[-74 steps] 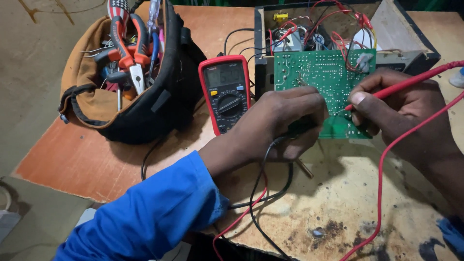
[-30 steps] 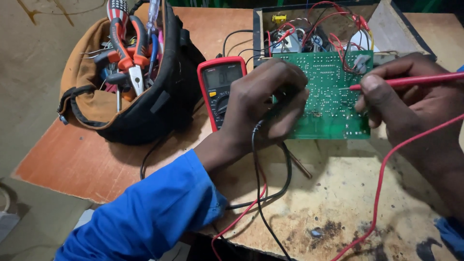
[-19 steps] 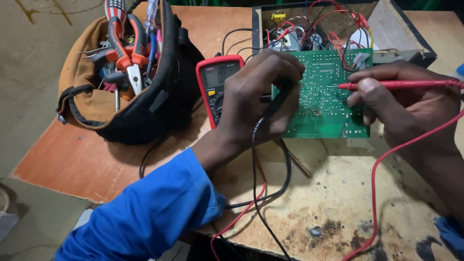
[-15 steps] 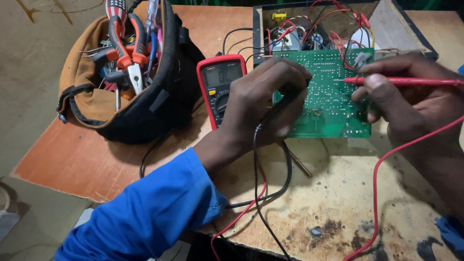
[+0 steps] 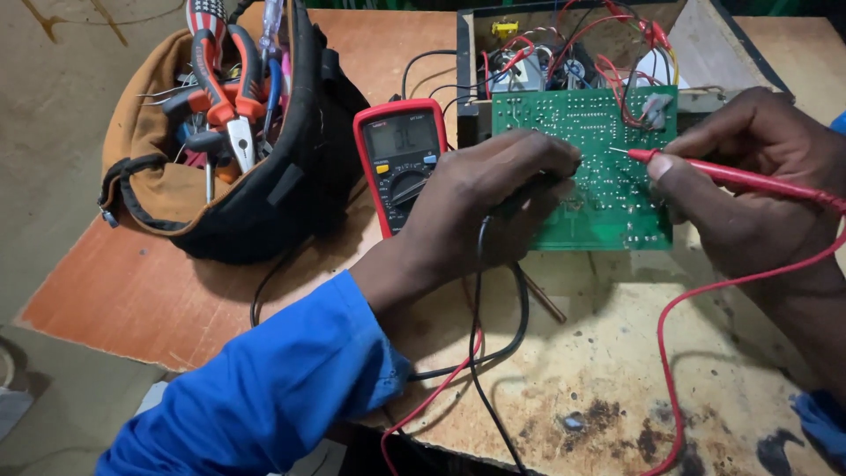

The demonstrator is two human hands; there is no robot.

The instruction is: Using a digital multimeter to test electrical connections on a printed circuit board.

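probing green circuit board, red probe

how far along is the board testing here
Done: the meter is on beside the tool bag, leads run out. In hand: the right hand sets the red probe on the green board; the left hand holds the black lead there. How many points remain cannot be told.

Tool bag left — multimeter between — circuit board right.
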